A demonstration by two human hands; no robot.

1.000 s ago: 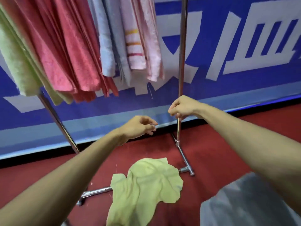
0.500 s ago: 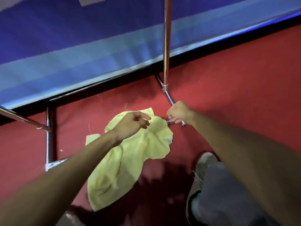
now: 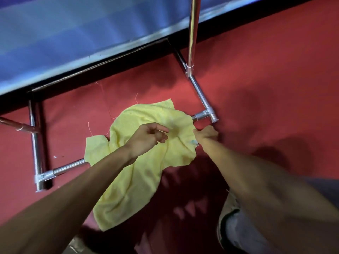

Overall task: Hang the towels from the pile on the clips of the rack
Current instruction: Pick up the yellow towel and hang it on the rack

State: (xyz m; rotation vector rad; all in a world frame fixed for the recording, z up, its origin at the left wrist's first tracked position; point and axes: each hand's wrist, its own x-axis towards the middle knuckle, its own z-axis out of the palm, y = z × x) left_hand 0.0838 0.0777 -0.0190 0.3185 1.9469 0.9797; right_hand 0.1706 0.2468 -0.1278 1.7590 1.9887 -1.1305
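A yellow towel (image 3: 139,180) lies crumpled on the red floor, draped over the front bar of the metal rack base (image 3: 201,98). My left hand (image 3: 148,137) hovers just above the towel's middle, fingers loosely curled and holding nothing. My right hand (image 3: 206,133) is curled at the towel's right edge beside a small label and pinches the cloth there; folds run toward it. The rack's clips and the hung towels are out of view.
The rack's upright pole (image 3: 192,33) rises at the top right. Its left base tube (image 3: 36,143) runs along the floor. A blue banner (image 3: 73,33) stands behind the rack. My shoe (image 3: 231,213) and trouser leg are at the lower right.
The view has tipped down from the hung towels to the floor. Both hands dropped to the yellow towel; my right hand left the pole and now holds the towel's edge.
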